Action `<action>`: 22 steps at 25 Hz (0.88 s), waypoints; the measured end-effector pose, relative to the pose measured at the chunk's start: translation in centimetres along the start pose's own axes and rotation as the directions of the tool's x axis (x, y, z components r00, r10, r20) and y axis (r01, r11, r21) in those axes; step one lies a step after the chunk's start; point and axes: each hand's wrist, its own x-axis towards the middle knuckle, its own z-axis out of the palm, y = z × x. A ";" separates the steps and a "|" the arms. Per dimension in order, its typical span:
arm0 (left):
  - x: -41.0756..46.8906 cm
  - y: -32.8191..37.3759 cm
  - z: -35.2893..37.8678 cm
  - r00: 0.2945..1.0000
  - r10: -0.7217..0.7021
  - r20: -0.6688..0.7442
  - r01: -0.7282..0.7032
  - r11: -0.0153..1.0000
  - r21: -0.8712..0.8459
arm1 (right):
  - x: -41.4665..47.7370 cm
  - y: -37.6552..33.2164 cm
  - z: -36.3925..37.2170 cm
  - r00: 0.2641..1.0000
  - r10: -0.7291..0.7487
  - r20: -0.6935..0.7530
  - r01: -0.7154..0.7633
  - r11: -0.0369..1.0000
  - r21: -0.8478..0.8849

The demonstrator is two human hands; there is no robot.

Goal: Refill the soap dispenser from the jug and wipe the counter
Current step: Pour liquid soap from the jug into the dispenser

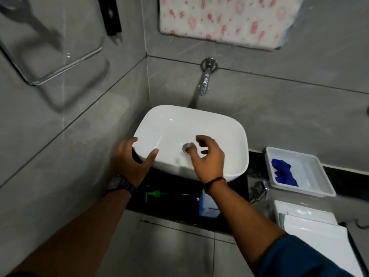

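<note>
My left hand (130, 159) hovers at the front left edge of the white basin (173, 124), fingers spread and holding nothing. Over the drain, my right hand (207, 156) is open too, fingers loosely curled. On the black counter (175, 214) below the basin lies a green pump head (152, 194) with a dark tube. Beside it, partly hidden by my right wrist, stands a blue-and-white container (207, 206). A blue cloth (283, 172) rests in a white tray (323, 174) at the right.
A chrome tap (205, 80) juts from the grey tiled wall above the basin. A chrome towel ring (52, 62) hangs on the left wall. A patterned towel (225, 19) hangs at the top. A white toilet cistern (311, 220) and a chrome valve (259, 188) stand at the right.
</note>
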 end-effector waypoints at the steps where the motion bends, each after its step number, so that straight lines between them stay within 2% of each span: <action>1: -0.3 1.7 0.9 0.999 0.020 0.035 -0.018 0.999 -0.044 | 0.0 0.8 -2.1 0.996 0.056 -0.071 -0.054 0.998 0.032; 3: -1.6 4.6 3.1 0.982 0.066 0.180 -0.045 0.992 -0.120 | -1.1 3.2 -6.1 0.977 0.159 -0.139 -0.154 0.987 0.050; 4: -2.4 5.7 4.2 0.958 0.096 0.269 -0.057 0.987 -0.149 | -2.1 4.7 -7.7 0.974 0.198 -0.107 -0.195 0.980 0.038; 6: -4.2 7.2 6.3 0.883 0.187 0.430 -0.120 0.977 -0.177 | -4.6 7.6 -10.0 0.966 0.243 0.090 -0.241 0.970 -0.025; 8: -6.0 7.9 7.8 0.792 0.277 0.543 -0.193 0.959 -0.208 | -6.7 9.8 -10.8 0.911 0.282 0.302 -0.272 0.959 -0.074; 10: -7.6 8.2 8.8 0.730 0.341 0.592 -0.218 0.938 -0.271 | -8.1 10.8 -10.6 0.857 0.330 0.395 -0.329 0.942 -0.072; 14: -9.3 8.8 9.9 0.675 0.388 0.627 -0.188 0.913 -0.362 | -9.1 12.1 -9.1 0.811 0.361 0.461 -0.375 0.925 -0.065; 17: -9.8 8.9 10.1 0.696 0.363 0.620 -0.152 0.918 -0.366 | -9.1 12.7 -8.5 0.803 0.380 0.459 -0.387 0.918 -0.085; 22: -10.0 8.1 9.2 0.808 0.313 0.498 -0.190 0.940 -0.283 | -8.9 13.2 -8.6 0.794 0.385 0.471 -0.382 0.918 -0.107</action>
